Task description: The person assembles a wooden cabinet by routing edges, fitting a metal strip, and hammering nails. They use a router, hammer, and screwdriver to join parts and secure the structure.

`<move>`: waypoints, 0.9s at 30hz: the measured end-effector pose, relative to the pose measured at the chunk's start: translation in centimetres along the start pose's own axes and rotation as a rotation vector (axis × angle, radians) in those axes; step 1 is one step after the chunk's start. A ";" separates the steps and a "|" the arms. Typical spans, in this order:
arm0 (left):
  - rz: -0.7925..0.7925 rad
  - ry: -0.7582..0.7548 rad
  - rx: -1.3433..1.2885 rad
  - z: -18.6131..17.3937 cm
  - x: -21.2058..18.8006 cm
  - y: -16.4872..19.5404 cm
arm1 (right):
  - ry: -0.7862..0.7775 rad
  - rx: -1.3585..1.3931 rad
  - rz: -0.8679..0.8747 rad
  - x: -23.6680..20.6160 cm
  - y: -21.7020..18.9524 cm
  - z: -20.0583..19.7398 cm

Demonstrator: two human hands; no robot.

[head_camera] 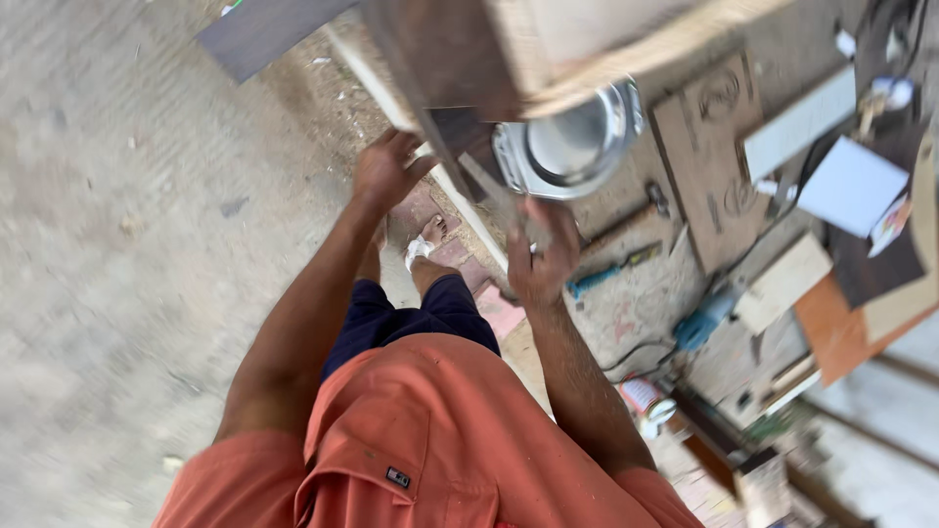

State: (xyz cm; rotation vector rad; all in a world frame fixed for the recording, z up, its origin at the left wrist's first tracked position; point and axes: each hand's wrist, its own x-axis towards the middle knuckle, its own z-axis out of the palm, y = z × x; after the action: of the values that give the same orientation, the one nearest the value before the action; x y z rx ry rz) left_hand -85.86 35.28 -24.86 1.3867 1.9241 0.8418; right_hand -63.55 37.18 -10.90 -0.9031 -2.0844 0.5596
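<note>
The dark brown wooden board (445,127), stiff and probably heavy, is being lifted edge-on above the workbench (636,293); the left hand (386,171) is gripping its edge, the right hand (538,254) is clasping its lower corner.

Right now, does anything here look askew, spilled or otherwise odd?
The bench top is crowded: a hammer, a blue power tool, offcuts and cables lie scattered in sawdust. Both the left hand and right hand grip a tilted dark wooden panel. Nothing looks broken.
</note>
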 end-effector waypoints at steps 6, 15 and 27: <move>0.027 -0.276 0.065 3.9 -6.8 0.7 | 0.144 -0.042 0.201 -10.8 -0.4 -10.2; 0.529 -0.746 0.158 16.6 -10.1 13.2 | 0.041 -0.382 0.790 -21.2 9.0 -18.1; 0.471 -0.754 0.230 40.3 -2.9 34.3 | -0.145 -0.710 0.611 -22.9 37.3 -32.9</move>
State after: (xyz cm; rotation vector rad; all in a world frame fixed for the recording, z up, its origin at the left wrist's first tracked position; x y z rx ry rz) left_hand -34.18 46.72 -22.06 1.9773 1.1495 0.2108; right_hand -11.87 46.94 -26.14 -1.9923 -2.1473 0.1633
